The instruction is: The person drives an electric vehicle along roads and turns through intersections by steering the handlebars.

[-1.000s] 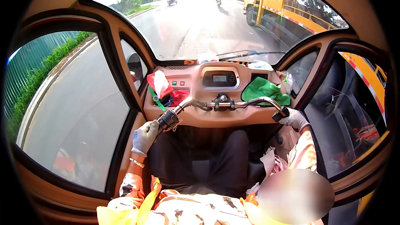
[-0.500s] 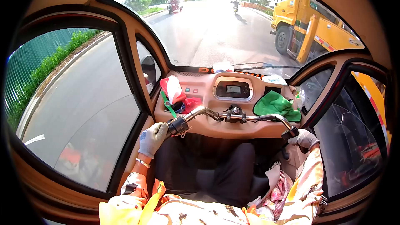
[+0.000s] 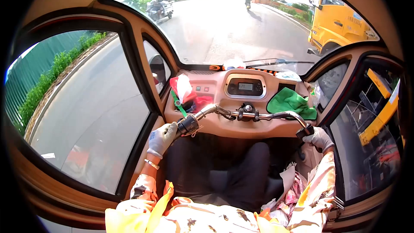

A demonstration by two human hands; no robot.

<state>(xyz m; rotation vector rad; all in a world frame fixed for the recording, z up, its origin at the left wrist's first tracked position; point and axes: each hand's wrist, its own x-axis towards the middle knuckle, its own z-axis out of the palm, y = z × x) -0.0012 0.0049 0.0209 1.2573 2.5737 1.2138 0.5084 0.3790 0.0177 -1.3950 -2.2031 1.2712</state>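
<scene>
I sit in a small enclosed vehicle behind a metal handlebar (image 3: 233, 113). My left hand (image 3: 161, 140), in a grey-white glove, is wrapped round the left grip, beside a black switch housing (image 3: 188, 125). The right handlebar grip is in my right hand (image 3: 319, 139), gloved too, its fingers closed behind a black control block (image 3: 305, 131). Ahead of the bar sits a dash display (image 3: 246, 86). A green cloth (image 3: 293, 103) lies at the dash's right, while a red and white cloth (image 3: 183, 89) and a green strap (image 3: 179, 103) lie at its left.
Through the windshield, a yellow truck (image 3: 338, 23) stands at the right. A motorbike rider (image 3: 248, 2) is ahead, and a three-wheeled vehicle (image 3: 159, 9) is at the left. Beyond the left window runs a kerb with green plants (image 3: 51, 77) and a green fence (image 3: 39, 71).
The truck has shifted right and partly out of the windshield view. The three-wheeler appears farther left and the motorbike rider slightly right. Both hands stay on the grips.
</scene>
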